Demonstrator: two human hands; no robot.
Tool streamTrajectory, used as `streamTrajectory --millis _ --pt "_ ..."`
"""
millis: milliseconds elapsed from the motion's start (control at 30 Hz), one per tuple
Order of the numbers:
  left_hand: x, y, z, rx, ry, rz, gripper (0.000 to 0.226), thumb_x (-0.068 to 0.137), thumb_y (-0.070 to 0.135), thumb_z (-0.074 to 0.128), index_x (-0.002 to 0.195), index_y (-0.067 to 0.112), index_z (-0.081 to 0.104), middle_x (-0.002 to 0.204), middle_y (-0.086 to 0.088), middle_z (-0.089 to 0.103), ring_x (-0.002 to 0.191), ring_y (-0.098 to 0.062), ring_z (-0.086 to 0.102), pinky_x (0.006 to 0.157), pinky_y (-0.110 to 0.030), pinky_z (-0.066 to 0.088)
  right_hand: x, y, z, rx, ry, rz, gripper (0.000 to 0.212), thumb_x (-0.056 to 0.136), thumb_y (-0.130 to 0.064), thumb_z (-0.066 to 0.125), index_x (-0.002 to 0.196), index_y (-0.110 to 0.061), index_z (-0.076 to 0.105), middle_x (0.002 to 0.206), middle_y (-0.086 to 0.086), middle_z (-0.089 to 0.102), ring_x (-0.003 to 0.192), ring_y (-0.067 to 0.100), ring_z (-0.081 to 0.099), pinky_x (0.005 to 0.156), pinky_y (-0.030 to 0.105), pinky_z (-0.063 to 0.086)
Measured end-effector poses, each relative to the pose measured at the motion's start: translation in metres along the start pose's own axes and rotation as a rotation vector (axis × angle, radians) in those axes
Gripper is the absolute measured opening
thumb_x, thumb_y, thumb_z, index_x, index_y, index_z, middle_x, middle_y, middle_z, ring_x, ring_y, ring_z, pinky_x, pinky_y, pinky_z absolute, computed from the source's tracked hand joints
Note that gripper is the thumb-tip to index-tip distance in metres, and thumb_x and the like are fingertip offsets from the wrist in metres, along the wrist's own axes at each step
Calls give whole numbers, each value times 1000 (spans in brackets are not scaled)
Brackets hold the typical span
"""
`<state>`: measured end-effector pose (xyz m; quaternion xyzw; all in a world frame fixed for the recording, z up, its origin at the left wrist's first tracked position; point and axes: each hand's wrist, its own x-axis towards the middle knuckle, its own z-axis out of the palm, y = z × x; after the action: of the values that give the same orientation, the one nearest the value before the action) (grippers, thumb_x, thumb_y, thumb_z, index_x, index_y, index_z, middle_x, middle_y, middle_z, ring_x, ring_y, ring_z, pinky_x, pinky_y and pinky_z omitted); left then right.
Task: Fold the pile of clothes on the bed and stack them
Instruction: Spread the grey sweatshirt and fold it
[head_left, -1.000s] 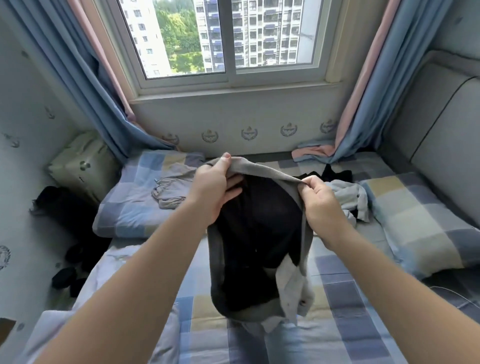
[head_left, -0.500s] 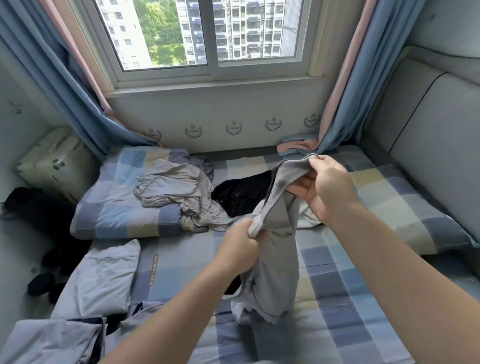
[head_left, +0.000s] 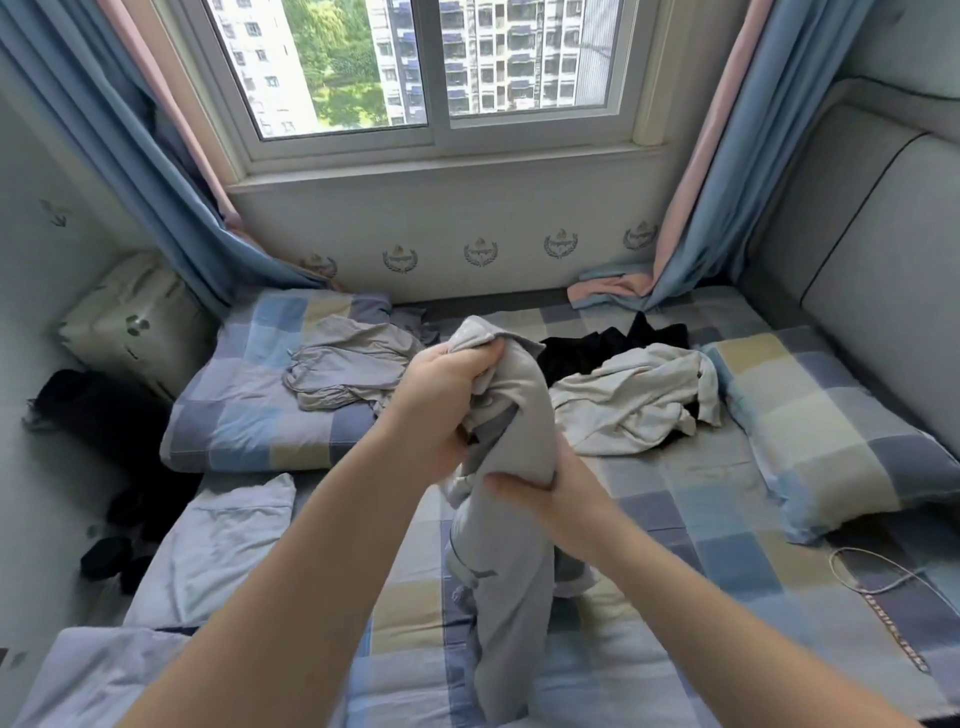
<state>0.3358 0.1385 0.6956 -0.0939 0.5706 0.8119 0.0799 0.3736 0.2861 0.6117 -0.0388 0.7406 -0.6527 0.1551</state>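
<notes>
I hold a grey garment (head_left: 511, 561) up over the middle of the checked bed (head_left: 701, 509). My left hand (head_left: 441, 400) grips its top end in a fist. Lower down, my right hand (head_left: 540, 493) clasps the same garment around its middle, and the rest hangs down to the bedsheet. Behind it lie unfolded clothes: a grey piece (head_left: 348, 369) on the left pillow, a black one (head_left: 608, 345) and a pale cream one (head_left: 634, 405) to the right.
A checked pillow (head_left: 249, 405) lies at the left and another (head_left: 821, 441) at the right by the padded headboard (head_left: 857, 249). Folded pale blue cloth (head_left: 218, 540) sits at the bed's left edge. A cable (head_left: 872, 577) lies at the right. Dark items (head_left: 98, 415) crowd the left gap.
The garment went from spread wide between both hands to bunched into a long hanging strip. My left hand rose to grip the top; my right hand dropped to its middle.
</notes>
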Motion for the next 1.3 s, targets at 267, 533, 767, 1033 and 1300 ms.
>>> streamTrajectory --millis 267,533,767,1033,1300 --pt "0 -11 -27 309 -77 38 34 88 36 74 119 26 61 106 6 70 89 -5 69 73 -24 51 6 -30 -35 137 83 -72 12 95 -17 65 101 -8 71 93 6 77 86 16 73 77 32 59" --pt "-19 -56 -28 376 -253 21 47 83 31 71 119 1 66 110 -14 71 100 -20 64 96 -47 51 1 -35 -57 255 92 -50 20 96 -19 60 104 -3 70 95 12 76 89 23 73 78 34 60" --pt "-11 -10 -41 190 123 229 16 99 19 62 106 5 67 93 -10 70 84 -18 64 76 -32 53 -1 -24 -81 120 109 -35 32 83 -32 76 107 -12 70 97 9 76 83 21 72 67 29 58" --pt "8 15 -54 326 302 315 28 97 27 66 114 6 60 101 -5 65 93 -15 60 81 -31 51 0 -28 -88 140 101 -26 55 69 -53 84 100 -10 70 94 15 71 80 24 65 67 38 50" --pt "-13 -41 -28 946 -240 -32 52 79 52 79 118 24 62 115 6 69 101 -8 67 92 -33 55 10 -45 -59 291 134 -42 22 92 -10 67 114 -6 66 98 13 75 91 27 70 74 37 57"
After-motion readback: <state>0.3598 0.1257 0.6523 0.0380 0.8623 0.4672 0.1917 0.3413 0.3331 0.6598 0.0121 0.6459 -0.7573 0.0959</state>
